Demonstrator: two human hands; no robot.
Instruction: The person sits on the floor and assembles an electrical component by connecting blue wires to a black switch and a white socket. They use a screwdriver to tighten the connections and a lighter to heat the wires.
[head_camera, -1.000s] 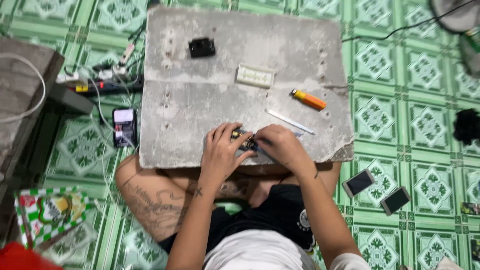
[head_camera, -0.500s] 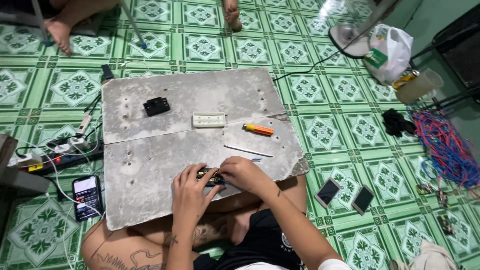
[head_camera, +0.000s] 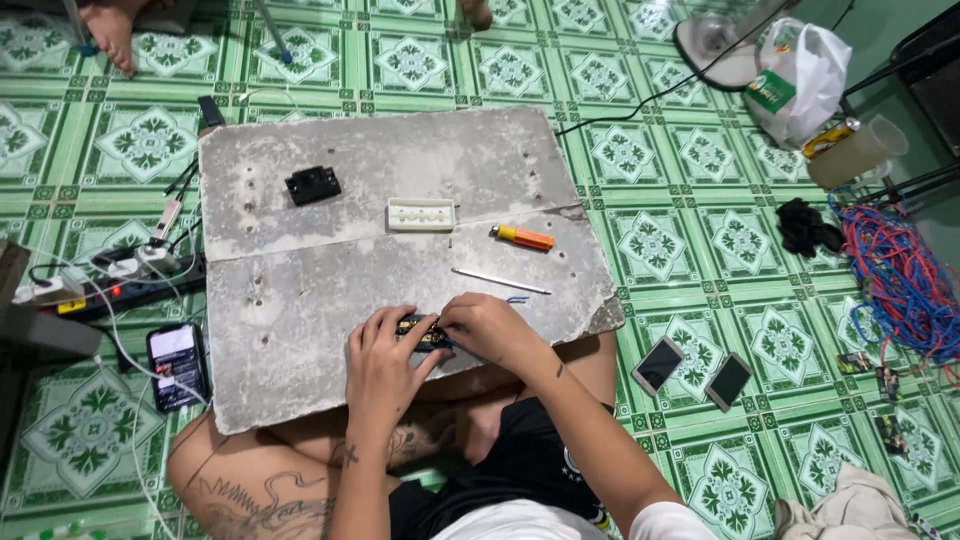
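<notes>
We're looking down at a green patterned tile floor filling the whole frame. A grey slab tabletop is sitting centre-left, resting over our crossed legs at its lower edge.

Right edge: a tangle of red and blue wires is lying on the floor, with a black bundle just left of it. Upper right: a white plastic bag is leaning beside a fan base. Left edge: a power strip with plugs and white cables is running alongside the slab, and a phone with a lit screen is lying below it. Two dark phones are lying side by side on the floor, lower right of the slab.

On the tabletop, upper half: a black switch part at upper left, a white rectangular faceplate near centre, an orange-handled screwdriver just right of it. A thin metal rod is lying below those, well apart from the hands.

Lower centre of the slab: our left hand and right hand are meeting over a small black-and-yellow electrical part. Both grips are closed on it, left fingers wrapping from below-left, right fingertips pinching from the right. A short blue wire is showing just above the right hand; we can't tell if it's touching the part.
</notes>
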